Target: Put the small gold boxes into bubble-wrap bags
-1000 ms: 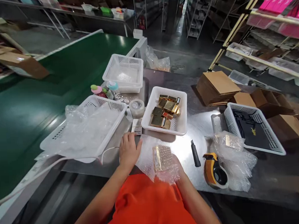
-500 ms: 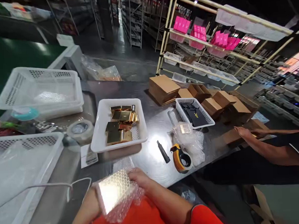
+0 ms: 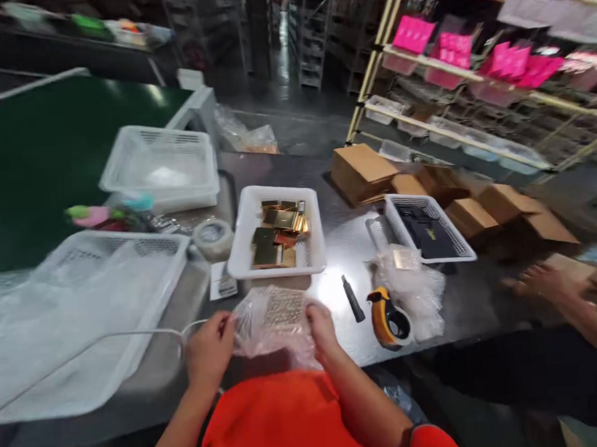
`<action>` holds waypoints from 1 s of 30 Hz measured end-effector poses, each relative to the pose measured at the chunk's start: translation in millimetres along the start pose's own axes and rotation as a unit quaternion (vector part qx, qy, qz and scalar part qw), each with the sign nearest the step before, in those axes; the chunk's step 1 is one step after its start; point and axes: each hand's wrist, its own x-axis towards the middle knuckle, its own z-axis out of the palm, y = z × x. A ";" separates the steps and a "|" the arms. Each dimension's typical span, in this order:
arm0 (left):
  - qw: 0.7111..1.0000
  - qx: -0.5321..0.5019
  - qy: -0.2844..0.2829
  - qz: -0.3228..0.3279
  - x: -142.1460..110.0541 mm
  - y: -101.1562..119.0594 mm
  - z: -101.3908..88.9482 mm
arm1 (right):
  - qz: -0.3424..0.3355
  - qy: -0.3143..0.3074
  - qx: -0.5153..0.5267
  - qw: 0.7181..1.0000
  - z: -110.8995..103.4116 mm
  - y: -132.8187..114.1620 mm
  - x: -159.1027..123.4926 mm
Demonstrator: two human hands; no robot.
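Note:
A piece of bubble wrap [image 3: 251,319] stretches between my two hands at the table's front edge, with a flat golden box [image 3: 284,309] showing through it. My left hand [image 3: 211,345] pinches the wrap's left end. On the other side, my right hand [image 3: 323,329] grips the wrapped box by its right edge. Just beyond lies a white basket [image 3: 237,257] with several shiny gold boxes [image 3: 281,219] in it. To the right of my hands are a black cutter knife [image 3: 352,299] and a yellow tape dispenser [image 3: 384,322].
A clear bubble-wrapped bundle [image 3: 417,294] and a white basket of black items [image 3: 432,233] sit at the right, near cardboard boxes [image 3: 363,170]. A co-worker's hand [image 3: 546,280] is at far right. White baskets [image 3: 176,283] and a tape roll [image 3: 213,238] stand at left.
The wrapped box has been lowered and turned flat, moving right and away from my body. My left hand, formerly behind it, now holds the wrap's left end. The view has swung left.

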 end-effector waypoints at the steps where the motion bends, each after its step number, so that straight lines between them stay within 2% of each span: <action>1: 1.000 0.002 -0.005 0.001 2.0 7.0 -1.5 | -0.011 0.027 0.001 1.000 -2.2 -3.7 1.4; 4: 0.999 0.004 0.010 -0.044 9.7 27.4 -0.3 | -0.096 0.120 -0.006 0.988 -4.9 -13.1 0.9; 6: 0.998 -0.027 0.009 -0.049 12.5 38.1 3.1 | -0.188 0.138 -0.036 0.972 -4.6 -16.2 -5.0; 7: 0.998 -0.050 0.011 -0.043 12.5 42.2 4.7 | -0.237 0.122 -0.059 0.962 -4.6 -16.3 -8.6; 10: 0.992 -0.125 0.033 -0.002 9.0 48.1 6.4 | -0.365 0.023 -0.144 0.919 -6.3 -11.3 -14.3; 12: 0.986 -0.154 0.049 0.027 5.3 47.4 5.8 | -0.403 -0.040 -0.188 0.895 -8.5 -5.3 -12.2; 13: 0.986 -0.156 0.052 0.040 3.3 46.5 5.6 | -0.394 -0.066 -0.201 0.895 -9.4 -2.4 -10.2; 15: 0.987 -0.134 0.040 0.073 -1.1 45.3 6.5 | -0.320 -0.081 -0.198 0.923 -9.7 2.6 -5.9; 17: 0.992 -0.085 0.011 0.096 -5.8 46.3 9.2 | -0.208 -0.050 -0.146 0.966 -8.0 5.5 -1.6; 19: 0.996 -0.020 -0.030 0.083 -10.2 49.3 11.8 | -0.102 0.004 -0.057 0.993 -5.3 6.7 3.7; 22: 0.991 0.071 -0.101 0.043 -14.8 53.7 11.4 | 0.000 0.066 0.062 0.996 -2.2 8.8 15.5; 26: 0.976 0.092 -0.189 0.051 -17.8 51.4 6.1 | 0.059 0.072 0.126 0.988 1.4 16.1 28.4; 28: 0.979 0.049 -0.193 0.045 -18.2 47.5 5.4 | 0.076 0.059 0.148 0.984 5.3 19.7 26.9; 30: 0.984 -0.015 -0.173 0.042 -17.4 43.8 6.2 | 0.094 0.029 0.160 0.982 10.7 21.8 19.3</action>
